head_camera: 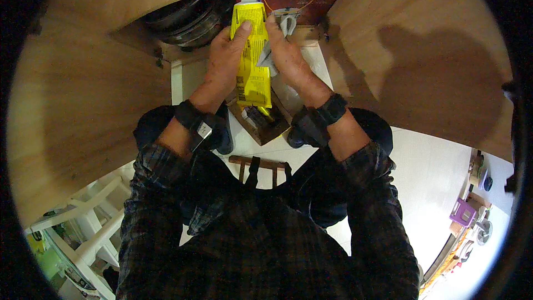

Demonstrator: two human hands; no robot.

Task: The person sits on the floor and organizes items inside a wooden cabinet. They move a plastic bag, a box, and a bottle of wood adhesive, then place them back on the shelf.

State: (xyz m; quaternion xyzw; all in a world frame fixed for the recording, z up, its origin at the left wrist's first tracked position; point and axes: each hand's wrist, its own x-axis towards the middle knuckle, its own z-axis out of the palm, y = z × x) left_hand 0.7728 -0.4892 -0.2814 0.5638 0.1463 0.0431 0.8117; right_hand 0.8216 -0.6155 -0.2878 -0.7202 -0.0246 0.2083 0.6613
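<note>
A yellow squeeze tube (253,56) with a white cap and printed writing stands cap-up between my hands, in front of an opened wooden cabinet. My left hand (227,56) grips its left side, the thumb lying on its face. On the other side my right hand (287,52) has its thumb near the tube's upper edge and holds a crumpled grey-white cloth or tissue (288,25); whether its fingers also press the tube is hidden. Below the tube's flat end, a brown open box (263,135) with small items inside rests on the floor between my feet.
Dark stacked pans (187,21) sit on the cabinet shelf at left, beside a dark red box (308,6) with an orange cord. Open wooden doors (433,71) flank both sides. A small wooden stool (237,159) is beneath me. A white rack (93,225) stands lower left.
</note>
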